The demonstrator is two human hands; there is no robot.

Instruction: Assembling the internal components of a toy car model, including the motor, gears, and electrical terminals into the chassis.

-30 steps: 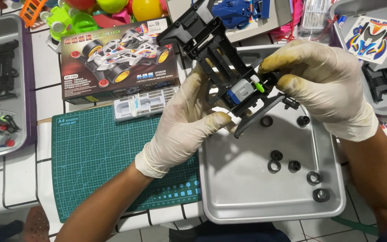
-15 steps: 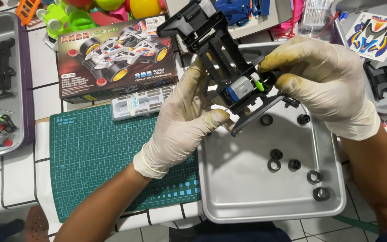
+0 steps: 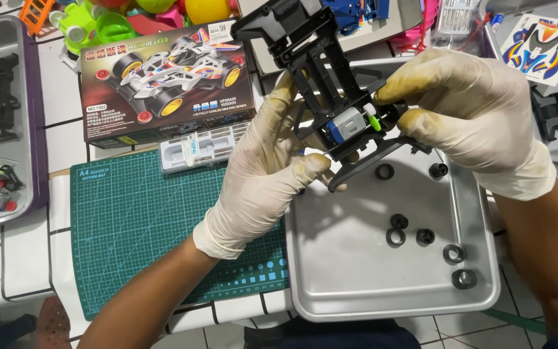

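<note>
Both my hands wear pale latex gloves and hold a black toy-car chassis [image 3: 311,58] up above a metal tray [image 3: 356,278]. My left hand [image 3: 263,174] grips the chassis from the left side. My right hand [image 3: 473,116] pinches its right side, next to a silver-and-blue motor [image 3: 345,124] with a small green gear [image 3: 373,120] seated in the chassis. Several small black tyres and rings [image 3: 408,234] lie loose in the tray below.
A green cutting mat [image 3: 137,220] lies left of the tray, with a clear plastic parts case [image 3: 201,148] and a toy-car box [image 3: 163,77] behind it. Another grey tray [image 3: 1,39] with black parts sits far left. A sticker sheet [image 3: 540,48] and colourful toys line the back.
The chassis and both hands have shifted slightly; the grip is the same.
</note>
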